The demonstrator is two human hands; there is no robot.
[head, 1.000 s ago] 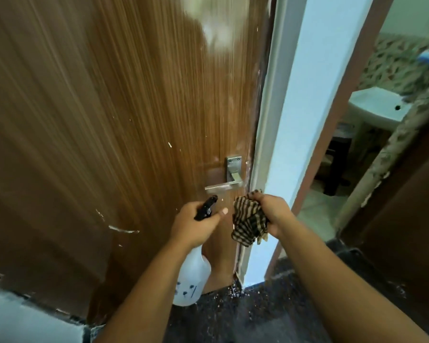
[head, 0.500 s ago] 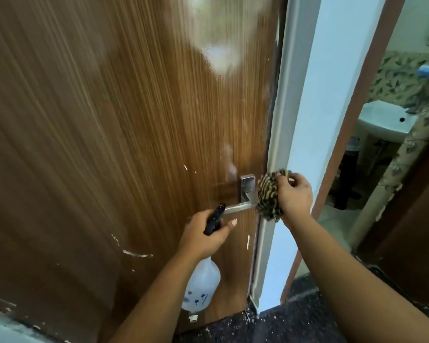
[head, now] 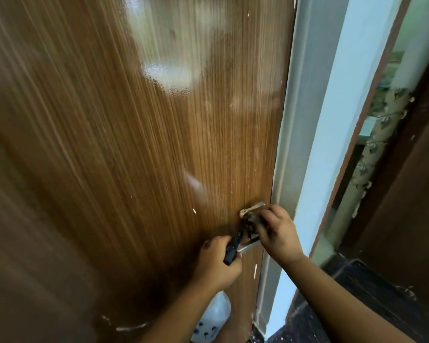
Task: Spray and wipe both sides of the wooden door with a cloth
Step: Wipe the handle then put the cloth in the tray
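I have my right hand (head: pixel 278 233) bunching the cloth (head: pixel 252 220) against the metal handle (head: pixel 250 243) at about four o'clock on the door (head: pixel 134 157), fingers curled round the fabric, while my left hand (head: pixel 217 264) at six o'clock grips the black trigger head of the spray bottle (head: pixel 212 320), its cloudy plastic body hanging below my wrist. I judge the job early: this glossy, straight-grained brown face shows a wet sheen near twelve o'clock, white flecks remain lower down, and the far side is untouched as far as I can see.
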